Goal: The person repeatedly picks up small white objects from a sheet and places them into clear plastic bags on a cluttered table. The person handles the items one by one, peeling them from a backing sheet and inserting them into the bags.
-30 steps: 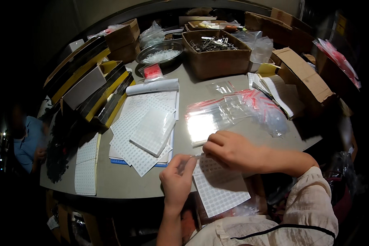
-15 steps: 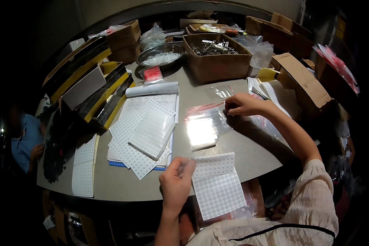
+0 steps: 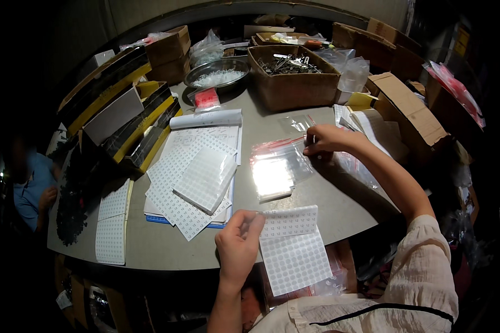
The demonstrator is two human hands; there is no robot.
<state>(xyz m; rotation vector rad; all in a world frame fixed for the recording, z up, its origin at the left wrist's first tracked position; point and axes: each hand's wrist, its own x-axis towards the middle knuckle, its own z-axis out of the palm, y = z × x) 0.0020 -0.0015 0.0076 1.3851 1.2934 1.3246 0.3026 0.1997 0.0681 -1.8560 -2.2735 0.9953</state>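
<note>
My left hand (image 3: 239, 238) pinches the upper left edge of a sheet of small round stickers (image 3: 297, 261), its printed top part folded over, at the table's near edge. My right hand (image 3: 329, 140) is closed, fingertips together at the right edge of a stack of clear zip bags (image 3: 272, 172) with red seal lines. Whatever lies between those fingertips is hidden. Light glares off the stack. Another clear bag (image 3: 297, 123) lies flat just beyond it. To the left, a bagged pack of sticker sheets (image 3: 205, 180) rests on loose sticker sheets (image 3: 191, 222) and a notepad (image 3: 205, 120).
A brown box of metal parts (image 3: 294, 83) and a metal bowl of clear pieces (image 3: 216, 77) stand at the back. Black-and-yellow boxes (image 3: 144, 130) line the left, cardboard boxes (image 3: 408, 105) the right. Another person (image 3: 33, 188) is at far left.
Both hands stay nearly in place; the right fingers shift very slightly at the bags' edge. The view drifts a little.
</note>
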